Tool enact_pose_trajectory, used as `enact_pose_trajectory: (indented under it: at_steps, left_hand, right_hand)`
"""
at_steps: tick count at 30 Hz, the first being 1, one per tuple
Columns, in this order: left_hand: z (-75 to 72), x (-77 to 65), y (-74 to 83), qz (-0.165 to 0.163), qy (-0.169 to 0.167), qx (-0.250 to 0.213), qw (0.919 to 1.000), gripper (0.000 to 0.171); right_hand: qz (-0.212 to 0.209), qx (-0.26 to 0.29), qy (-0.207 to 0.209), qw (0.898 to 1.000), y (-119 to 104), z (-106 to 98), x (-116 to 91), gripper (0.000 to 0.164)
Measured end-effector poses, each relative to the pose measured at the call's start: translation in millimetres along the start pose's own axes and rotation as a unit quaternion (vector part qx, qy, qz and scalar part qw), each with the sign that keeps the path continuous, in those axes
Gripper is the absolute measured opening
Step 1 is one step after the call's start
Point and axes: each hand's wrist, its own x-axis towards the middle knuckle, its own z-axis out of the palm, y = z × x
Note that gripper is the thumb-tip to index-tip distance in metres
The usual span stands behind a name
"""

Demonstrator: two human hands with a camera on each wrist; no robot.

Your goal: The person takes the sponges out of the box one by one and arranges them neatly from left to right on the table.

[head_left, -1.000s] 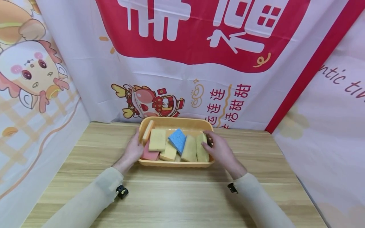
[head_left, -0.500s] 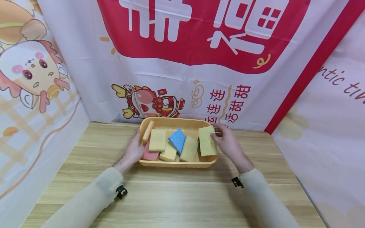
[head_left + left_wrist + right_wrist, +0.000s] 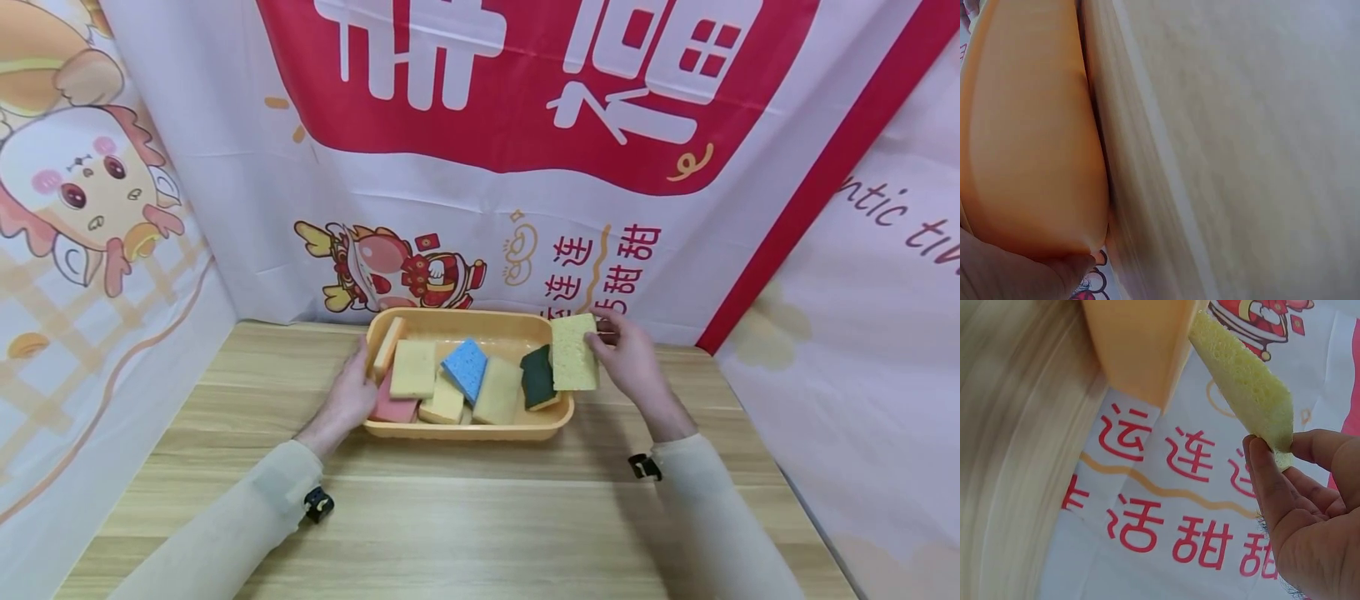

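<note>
My right hand (image 3: 632, 353) pinches a pale yellow sponge (image 3: 574, 352) between thumb and fingertips, raised at the right end of an orange plastic tray (image 3: 468, 432). From the right wrist view, the porous sponge (image 3: 1241, 381) appears edge-on, narrowing toward my fingers. At the opposite end of the tray, my left hand (image 3: 352, 387) holds the side by its rim; the left wrist view shows part of that hand (image 3: 1029, 272) against the tray's outer wall (image 3: 1035, 137). A dark green scouring sponge (image 3: 538, 377) lies inside, partly covered by the raised one.
Other sponges lie in the tray: blue (image 3: 465, 368), pink (image 3: 392, 403), orange (image 3: 388, 347) and several yellowish ones. A wooden table (image 3: 465, 517) bears the tray close to a printed cloth backdrop (image 3: 480, 225). Another cloth hangs at the right (image 3: 862, 333).
My right hand has lifted the pale yellow sponge from the tray's right end and carried it right and back, revealing the dark green sponge. My left hand has stayed in place.
</note>
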Motion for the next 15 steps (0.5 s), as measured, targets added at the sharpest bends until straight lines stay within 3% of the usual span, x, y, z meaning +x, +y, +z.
enact_pose_trajectory:
  at_steps: [10,15]
  left_hand:
    - [-29.6,-1.2,-17.6,0.0,-0.001,-0.002,1.0,0.095]
    - [-46.9,-4.4,-26.5,0.0,-0.007,0.014,0.9999,0.097]
  right_hand:
    - [-0.002,-0.009,-0.009,1.0,11.0,-2.4,8.3,0.054]
    - [-0.011,-0.054,-0.007,0.998,17.8,2.2,16.3,0.05]
